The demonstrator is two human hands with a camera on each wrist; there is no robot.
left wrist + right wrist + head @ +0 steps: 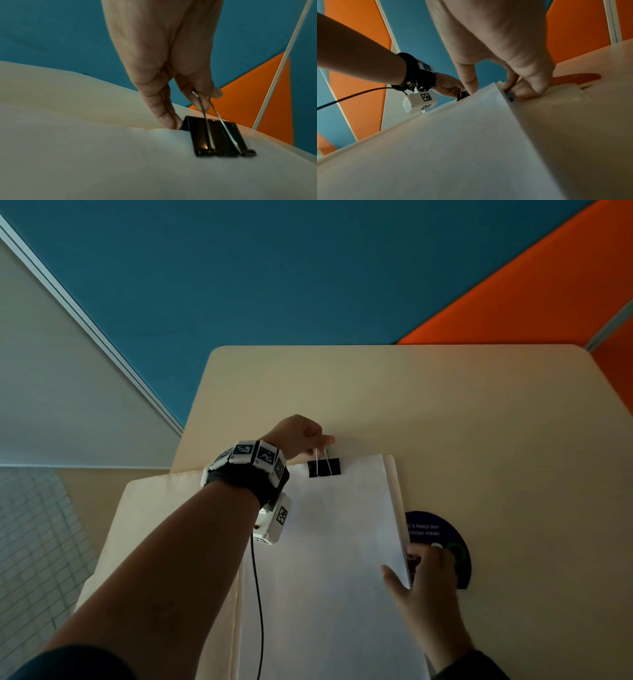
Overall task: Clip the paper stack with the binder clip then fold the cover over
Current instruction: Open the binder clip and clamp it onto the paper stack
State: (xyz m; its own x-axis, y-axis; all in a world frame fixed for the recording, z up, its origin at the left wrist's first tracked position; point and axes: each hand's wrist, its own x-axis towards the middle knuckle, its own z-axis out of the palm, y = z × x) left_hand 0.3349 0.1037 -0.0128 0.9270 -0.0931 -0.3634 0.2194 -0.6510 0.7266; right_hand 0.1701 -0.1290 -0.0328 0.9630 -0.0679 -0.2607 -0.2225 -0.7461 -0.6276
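A white paper stack (329,559) lies on an open cream folder, whose cover (164,542) is spread flat to the left. A black binder clip (324,467) sits on the stack's far edge, its black body (217,136) clamped over the paper. My left hand (308,440) pinches the clip's wire handles (207,112) between thumb and fingers, lifting them upright. My right hand (421,573) grips the stack's right edge, thumb on top of the paper (471,142) and fingers (530,86) curled under it, raising that edge slightly.
The folder lies on a beige table (479,422). A dark round sticker (445,539) with white text sits on the table under my right hand. Blue and orange wall panels (257,268) stand behind the table. A black cable (258,594) runs from the left wrist camera across the paper.
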